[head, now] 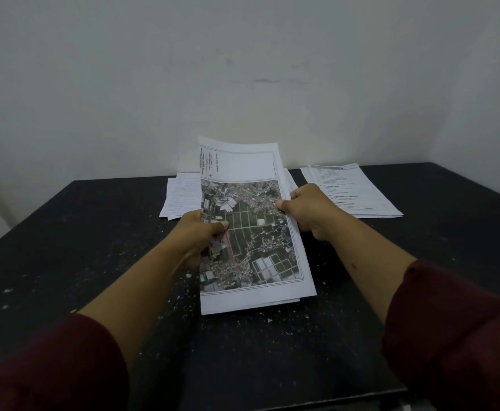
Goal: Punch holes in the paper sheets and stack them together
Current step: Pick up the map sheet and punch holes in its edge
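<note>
Both arms wear long sleeves of a dark maroon cloth, plain, with no print, buttons or cuffs to be seen. The left sleeve [50, 369] is pushed up and bunched near the elbow in soft folds, and the right sleeve [456, 330] is pushed up the same way, its edge rumpled and creased, so both forearms are bare below them. The left hand [201, 232] and the right hand [305, 209] are bare too, with no gloves, rings, watch or bracelet showing on fingers or wrists, and the nails look short and unpainted.
</note>
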